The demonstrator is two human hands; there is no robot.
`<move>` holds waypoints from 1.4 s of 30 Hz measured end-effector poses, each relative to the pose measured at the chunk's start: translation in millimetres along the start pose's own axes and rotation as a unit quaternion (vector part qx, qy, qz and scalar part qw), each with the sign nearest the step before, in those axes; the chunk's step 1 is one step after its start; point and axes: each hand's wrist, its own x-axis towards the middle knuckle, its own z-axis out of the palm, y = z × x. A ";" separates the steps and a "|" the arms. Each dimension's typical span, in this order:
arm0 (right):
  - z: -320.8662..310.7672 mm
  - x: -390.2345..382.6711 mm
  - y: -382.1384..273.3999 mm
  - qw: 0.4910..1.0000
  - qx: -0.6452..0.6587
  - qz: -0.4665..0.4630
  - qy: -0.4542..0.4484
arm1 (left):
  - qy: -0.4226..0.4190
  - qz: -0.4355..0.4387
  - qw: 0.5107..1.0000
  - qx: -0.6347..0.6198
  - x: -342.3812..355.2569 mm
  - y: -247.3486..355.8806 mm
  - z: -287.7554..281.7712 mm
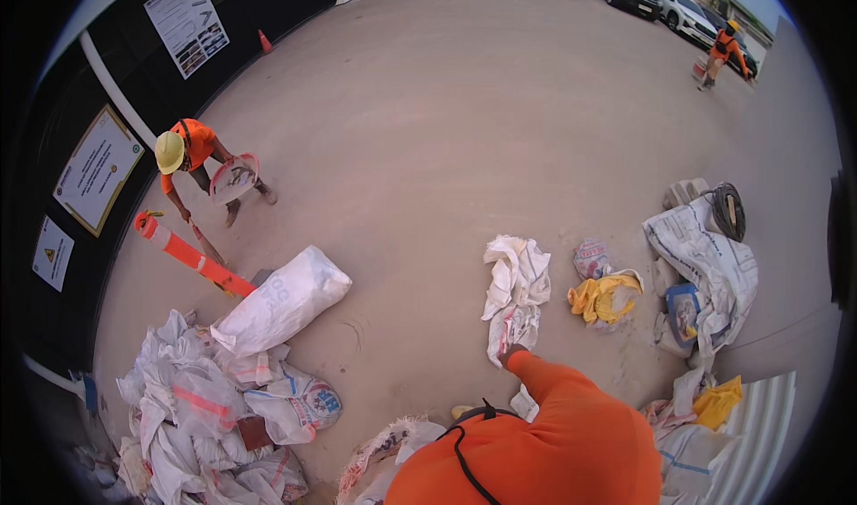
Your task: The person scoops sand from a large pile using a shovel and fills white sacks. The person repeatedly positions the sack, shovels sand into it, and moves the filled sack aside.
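While right hand (pixel 511 354) touches sack (pixel 514 326), orange sleeve (pixel 576 398)

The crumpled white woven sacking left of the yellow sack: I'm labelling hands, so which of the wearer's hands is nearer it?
Right, by what shows. The right hand is at the near end of the sacking, apparently touching it; the left hand is not visible.

An orange cone (pixel 265 42) stands beside a dark wall (pixel 259 0) with posters (pixel 187 23).

Head fisheye, close above orange sleeve (pixel 580 407), facing down and forward; dark rim perhaps hiding edges
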 end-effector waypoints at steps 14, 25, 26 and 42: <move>-41.7 -46.2 23.3 0.997 0.063 -0.014 0.030 | -0.068 0.018 0.998 0.003 14.6 27.0 28.1; -38.3 -174.2 -211.9 0.872 0.059 -0.458 -0.162 | -0.135 -0.009 0.984 -0.115 27.4 26.6 29.0; -40.0 -196.3 -238.5 0.854 0.061 -0.462 -0.232 | -0.173 0.034 0.982 -0.073 46.5 23.7 31.5; 39.3 -88.4 -357.5 0.779 -0.325 -0.536 -0.019 | 0.011 0.140 0.979 0.148 2.8 -10.2 -54.8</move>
